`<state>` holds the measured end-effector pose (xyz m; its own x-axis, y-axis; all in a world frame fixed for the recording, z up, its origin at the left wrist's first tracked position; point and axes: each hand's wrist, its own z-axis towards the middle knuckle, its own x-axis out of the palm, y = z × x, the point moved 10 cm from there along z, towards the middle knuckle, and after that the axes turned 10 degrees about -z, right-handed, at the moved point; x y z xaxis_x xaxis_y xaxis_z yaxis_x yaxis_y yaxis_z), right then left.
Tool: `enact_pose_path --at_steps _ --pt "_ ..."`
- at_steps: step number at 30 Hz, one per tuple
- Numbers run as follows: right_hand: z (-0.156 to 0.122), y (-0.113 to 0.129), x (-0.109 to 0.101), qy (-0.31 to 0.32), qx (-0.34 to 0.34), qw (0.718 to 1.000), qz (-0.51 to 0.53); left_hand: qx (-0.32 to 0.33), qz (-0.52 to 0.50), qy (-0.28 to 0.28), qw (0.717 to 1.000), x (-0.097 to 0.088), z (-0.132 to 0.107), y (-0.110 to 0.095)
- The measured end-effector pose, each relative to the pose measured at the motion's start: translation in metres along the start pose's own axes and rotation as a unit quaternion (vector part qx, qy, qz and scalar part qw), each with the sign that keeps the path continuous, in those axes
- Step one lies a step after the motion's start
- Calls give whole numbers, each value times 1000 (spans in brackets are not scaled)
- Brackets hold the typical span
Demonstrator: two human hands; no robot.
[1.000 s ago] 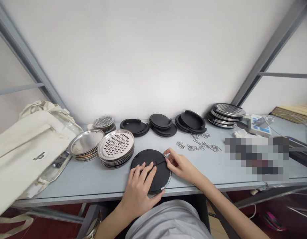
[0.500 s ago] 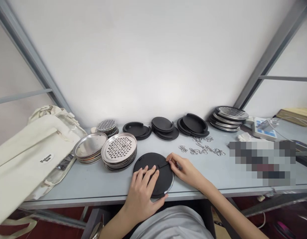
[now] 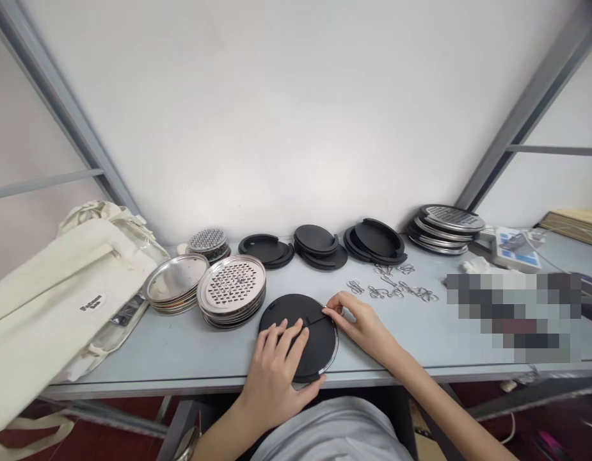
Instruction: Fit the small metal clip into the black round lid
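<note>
A round black disc point(image 3: 296, 355) with a silvery rim showing on its right side lies near the table's front edge. My left hand point(image 3: 276, 362) rests flat on its top, fingers spread, with the thumb by the near rim. At the disc's upper right edge, my right hand point(image 3: 348, 317) pinches thumb and forefinger together beside a dark straight line across the disc. Whatever small thing is in that pinch is too hidden to name. Several bent metal wire clips point(image 3: 396, 289) lie loose beyond my right hand.
Left of the disc stand stacked metal grater discs point(image 3: 233, 285) and shiny metal plates point(image 3: 175, 280). Black round holders point(image 3: 316, 239) line the wall. A stack of metal and black discs point(image 3: 449, 219) stands back right. A cream bag point(image 3: 84, 275) leans at far left.
The view has shifted slightly. My right hand still pinches at the disc's edge, its fingers turned a little. My left hand stays on the disc.
</note>
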<state>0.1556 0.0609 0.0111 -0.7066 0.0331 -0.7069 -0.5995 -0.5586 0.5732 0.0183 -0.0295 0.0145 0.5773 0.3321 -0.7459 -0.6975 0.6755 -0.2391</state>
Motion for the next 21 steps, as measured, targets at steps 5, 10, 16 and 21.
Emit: enact_pose_path --at_steps 5,10,16,21 --pt "1 8 -6 -20 -29 998 -46 5 4 -6 1000 -1 1 -1" --pt "2 9 -5 -15 -28 998 -55 7 7 -9 1000 -2 1 -1" --pt "1 2 -2 -3 4 999 -34 8 13 -8 1000 -3 2 -2" --pt "2 -4 3 3 29 1000 -10 5 9 -5 1000 -1 1 -1"
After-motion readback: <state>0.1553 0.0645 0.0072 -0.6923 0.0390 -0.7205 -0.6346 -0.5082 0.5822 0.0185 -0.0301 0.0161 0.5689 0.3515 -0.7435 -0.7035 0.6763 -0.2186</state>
